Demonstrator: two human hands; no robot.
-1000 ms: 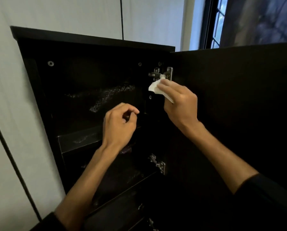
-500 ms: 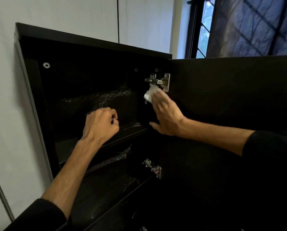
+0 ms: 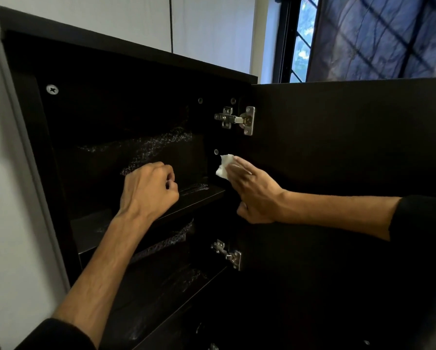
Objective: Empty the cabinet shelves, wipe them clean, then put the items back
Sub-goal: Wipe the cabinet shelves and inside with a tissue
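Head view: at frame centre, the right hand [image 3: 252,190] presses a white cloth [image 3: 224,168] with straight fingers against the dark cabinet [image 3: 136,59] side wall, below the upper hinge [image 3: 237,120]. Left hand [image 3: 148,190] hovers over the shelf [image 3: 194,195], its grip a fist holding nothing.

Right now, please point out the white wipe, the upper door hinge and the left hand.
white wipe [image 3: 223,165]: head view, on its exposed crumpled edge.
upper door hinge [image 3: 237,120]: head view, on its metal arm.
left hand [image 3: 148,190]: head view, on its back.

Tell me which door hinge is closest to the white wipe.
The upper hinge, directly above the white wipe; the lower hinge sits well below the right hand.
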